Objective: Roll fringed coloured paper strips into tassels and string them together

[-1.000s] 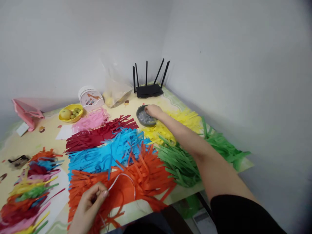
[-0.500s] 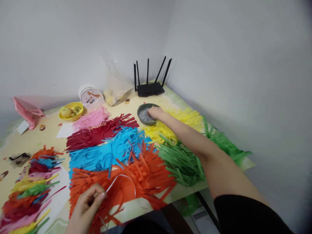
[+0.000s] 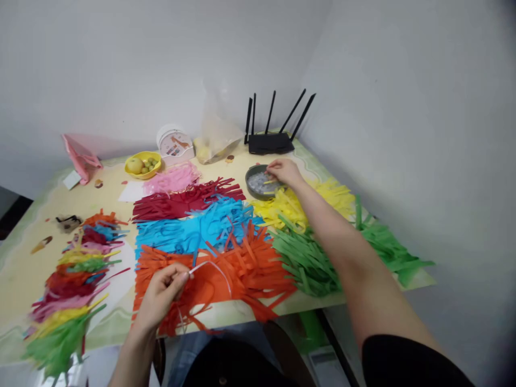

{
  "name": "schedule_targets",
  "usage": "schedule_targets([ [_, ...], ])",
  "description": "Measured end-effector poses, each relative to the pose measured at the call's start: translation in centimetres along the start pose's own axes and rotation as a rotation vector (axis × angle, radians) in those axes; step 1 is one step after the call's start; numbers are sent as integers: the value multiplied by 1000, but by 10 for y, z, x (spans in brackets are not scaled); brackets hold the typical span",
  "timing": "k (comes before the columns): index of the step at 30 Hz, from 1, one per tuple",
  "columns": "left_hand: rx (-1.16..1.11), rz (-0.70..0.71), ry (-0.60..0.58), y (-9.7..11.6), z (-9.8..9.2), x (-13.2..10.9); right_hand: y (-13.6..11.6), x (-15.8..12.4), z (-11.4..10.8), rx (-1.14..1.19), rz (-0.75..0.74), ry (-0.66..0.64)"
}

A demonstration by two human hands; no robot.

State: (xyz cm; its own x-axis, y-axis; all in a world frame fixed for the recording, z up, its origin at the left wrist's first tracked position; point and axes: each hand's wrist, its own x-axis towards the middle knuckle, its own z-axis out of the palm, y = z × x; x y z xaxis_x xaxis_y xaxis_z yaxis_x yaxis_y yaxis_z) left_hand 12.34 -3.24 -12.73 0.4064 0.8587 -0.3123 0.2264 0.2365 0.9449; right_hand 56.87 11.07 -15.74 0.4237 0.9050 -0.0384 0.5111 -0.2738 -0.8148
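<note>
Well short of the bowl (image 3: 258, 195), the left hand (image 3: 163, 293) pinches a white strip (image 3: 213, 264), likely so its loop stands clear. The right hand (image 3: 284, 171) reaches into that bowl; its grip cannot be told.

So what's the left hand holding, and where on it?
Left hand pinches a thin white strip by one end; the rest loops free.
</note>
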Motion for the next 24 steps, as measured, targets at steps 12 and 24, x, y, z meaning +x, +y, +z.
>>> schedule_targets([
  [12, -524, 292, 317, 19, 48, -6, -120, -276, 139, 1158, -177, -234],
  [24, -404, 341, 294, -15, -16, -59, -134, -314, 168, 614, -509, -242],
])
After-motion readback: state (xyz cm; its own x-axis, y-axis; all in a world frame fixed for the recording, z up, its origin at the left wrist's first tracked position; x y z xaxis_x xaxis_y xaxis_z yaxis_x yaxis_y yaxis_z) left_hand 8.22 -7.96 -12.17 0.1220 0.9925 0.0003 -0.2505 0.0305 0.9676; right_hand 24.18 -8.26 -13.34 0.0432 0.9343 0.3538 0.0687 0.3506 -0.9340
